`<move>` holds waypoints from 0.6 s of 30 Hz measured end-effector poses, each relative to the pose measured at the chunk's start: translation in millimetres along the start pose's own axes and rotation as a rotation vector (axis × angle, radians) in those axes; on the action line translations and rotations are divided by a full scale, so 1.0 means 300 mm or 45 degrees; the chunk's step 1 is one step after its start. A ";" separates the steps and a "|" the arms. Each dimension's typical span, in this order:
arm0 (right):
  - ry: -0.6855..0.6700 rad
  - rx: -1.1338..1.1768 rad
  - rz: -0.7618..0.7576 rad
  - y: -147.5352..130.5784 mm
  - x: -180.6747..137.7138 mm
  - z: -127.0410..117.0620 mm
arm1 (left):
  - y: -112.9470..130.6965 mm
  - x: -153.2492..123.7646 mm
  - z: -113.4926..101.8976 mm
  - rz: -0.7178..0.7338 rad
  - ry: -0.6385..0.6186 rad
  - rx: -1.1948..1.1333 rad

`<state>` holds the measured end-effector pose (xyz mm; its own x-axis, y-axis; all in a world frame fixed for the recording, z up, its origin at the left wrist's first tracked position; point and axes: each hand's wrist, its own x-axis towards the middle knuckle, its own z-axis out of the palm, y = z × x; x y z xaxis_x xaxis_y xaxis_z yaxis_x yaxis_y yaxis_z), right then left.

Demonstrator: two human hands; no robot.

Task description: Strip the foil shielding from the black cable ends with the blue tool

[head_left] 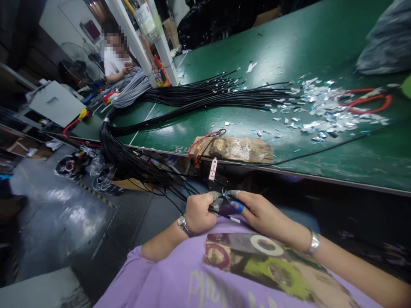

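Close in front of my chest, my left hand (201, 210) is closed around a black cable, one of several whose slack runs off to the left. Thin bare wire ends (224, 193) stick out between my two thumbs. My right hand (255, 209) pinches at these wire ends, with coverings on its fingertips, one of them blue. A white-tipped cable end (234, 220) pokes out below the hands. From the table edge a bundle of black cables (120, 152) sags down toward my left hand. Just beyond my hands hangs a small pale tag-like strip (212, 169).
A worn wooden block (247, 149) with wires lies along the edge of the green table (340, 154). Foil and plastic scraps (327, 107) are strewn near an orange loop-handled tool (369, 102). More black cables (192, 96) stretch across the table. A co-worker (115, 64) sits at the far left.
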<state>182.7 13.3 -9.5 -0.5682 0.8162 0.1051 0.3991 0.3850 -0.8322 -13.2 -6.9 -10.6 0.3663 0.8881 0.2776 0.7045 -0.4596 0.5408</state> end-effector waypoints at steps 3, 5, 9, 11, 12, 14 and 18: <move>-0.003 -0.043 -0.003 -0.002 0.002 -0.002 | 0.000 -0.001 0.001 -0.013 -0.004 -0.002; 0.004 -0.054 0.004 -0.008 0.004 -0.004 | 0.000 -0.002 0.004 -0.040 -0.006 -0.017; 0.020 -0.054 0.018 -0.019 0.004 -0.004 | 0.001 0.000 0.004 -0.091 0.026 -0.085; -0.005 -0.064 0.015 -0.020 0.001 -0.002 | 0.001 0.002 -0.001 -0.125 0.069 -0.118; -0.021 -0.065 0.012 -0.020 0.000 -0.001 | 0.000 0.003 -0.003 -0.139 0.093 -0.129; -0.021 -0.054 0.013 -0.017 -0.003 -0.002 | -0.003 0.002 -0.007 -0.143 0.114 -0.131; 0.078 -0.017 0.036 -0.014 -0.007 -0.012 | -0.019 -0.008 0.003 -0.026 0.064 -0.024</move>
<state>184.8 11.5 -4.4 -0.5117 0.8514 0.1151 0.4239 0.3667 -0.8281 -17.5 -6.4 -14.9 0.3205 0.8966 0.3057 0.6997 -0.4416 0.5616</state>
